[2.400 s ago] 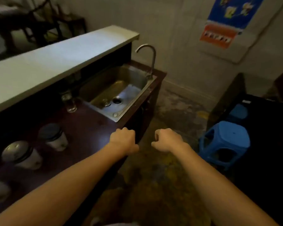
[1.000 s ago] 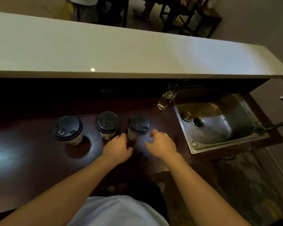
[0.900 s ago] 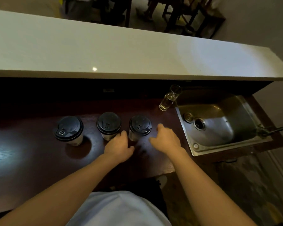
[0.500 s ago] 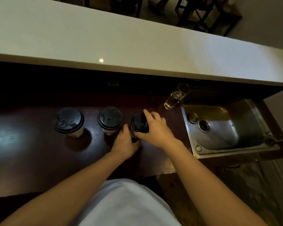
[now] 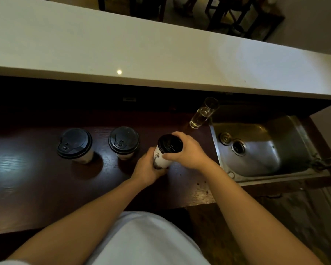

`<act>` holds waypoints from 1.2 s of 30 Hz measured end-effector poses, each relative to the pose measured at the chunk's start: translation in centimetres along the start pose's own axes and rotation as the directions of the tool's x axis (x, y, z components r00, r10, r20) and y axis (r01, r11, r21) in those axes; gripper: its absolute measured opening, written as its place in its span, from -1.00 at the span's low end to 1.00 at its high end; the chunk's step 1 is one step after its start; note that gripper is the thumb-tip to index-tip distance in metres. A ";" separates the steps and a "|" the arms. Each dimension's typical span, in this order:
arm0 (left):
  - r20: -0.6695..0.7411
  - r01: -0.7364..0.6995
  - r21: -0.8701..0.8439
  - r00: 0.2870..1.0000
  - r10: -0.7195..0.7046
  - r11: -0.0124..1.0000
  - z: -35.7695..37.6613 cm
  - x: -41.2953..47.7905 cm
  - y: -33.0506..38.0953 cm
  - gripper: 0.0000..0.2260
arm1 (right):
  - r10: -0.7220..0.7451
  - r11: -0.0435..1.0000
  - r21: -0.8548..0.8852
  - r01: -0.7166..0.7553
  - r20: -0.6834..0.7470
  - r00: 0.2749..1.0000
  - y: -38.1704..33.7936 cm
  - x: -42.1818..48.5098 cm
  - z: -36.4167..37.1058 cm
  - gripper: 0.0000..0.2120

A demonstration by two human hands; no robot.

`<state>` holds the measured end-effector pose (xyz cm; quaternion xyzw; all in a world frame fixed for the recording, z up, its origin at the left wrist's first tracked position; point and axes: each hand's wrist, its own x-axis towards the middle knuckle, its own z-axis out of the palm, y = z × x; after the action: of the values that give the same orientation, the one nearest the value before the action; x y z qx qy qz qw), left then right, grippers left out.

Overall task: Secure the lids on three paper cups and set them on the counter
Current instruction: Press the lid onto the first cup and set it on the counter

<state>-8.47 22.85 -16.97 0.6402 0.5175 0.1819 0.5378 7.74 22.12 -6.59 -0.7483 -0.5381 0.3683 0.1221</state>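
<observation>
Head view: left hand [image 5: 147,169] wraps the lower body of the tilted rightmost paper cup [image 5: 160,158], hiding its base; right hand [image 5: 187,152] curls round its black lid [image 5: 170,144]. On the dark tabletop [image 5: 36,178] beside it stand the lidded middle cup [image 5: 123,140] and left cup [image 5: 75,143].

glass [image 5: 203,113] just beyond right hand [image 5: 186,150]

No legible txt; cup [image 5: 160,159] print unreadable.
</observation>
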 end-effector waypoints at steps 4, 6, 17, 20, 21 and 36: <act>0.071 0.020 -0.047 0.997 -0.017 0.999 0.2 0.6 0.4 -0.32 | -0.041 0.998 -0.038 0.044 0.071 0.997 0.3 -0.1 -0.6 -0.21; 0.103 0.012 -0.062 0.995 -0.006 0.998 0.1 0.8 0.7 -0.22 | -0.075 0.992 -0.088 0.085 0.109 0.991 0.3 0.0 -0.8 -0.16; 0.054 0.039 -0.126 0.998 -0.032 0.991 0.5 1.5 0.0 -0.31 | -0.127 0.959 -0.234 0.157 0.139 0.982 -1.1 1.0 -2.4 -0.26; 0.061 0.023 -0.139 0.998 -0.014 0.990 0.4 1.5 -0.2 -0.31 | -0.152 0.949 -0.248 0.193 0.177 0.972 -1.4 1.0 -3.1 -0.32; 0.064 0.024 -0.144 0.998 -0.015 0.989 0.4 1.6 -0.3 -0.31 | -0.158 0.948 -0.247 0.201 0.184 0.970 -1.5 1.0 -3.2 -0.32; 0.145 -0.008 -0.215 0.989 0.040 0.977 0.5 1.6 -0.1 -0.24 | -0.243 0.902 -0.298 0.314 0.250 0.937 -1.1 0.6 -3.8 -0.31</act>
<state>-7.47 23.99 -17.76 0.5965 0.4458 0.1947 0.6384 9.58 23.94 -3.56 -0.6305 -0.7041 0.3264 -0.0114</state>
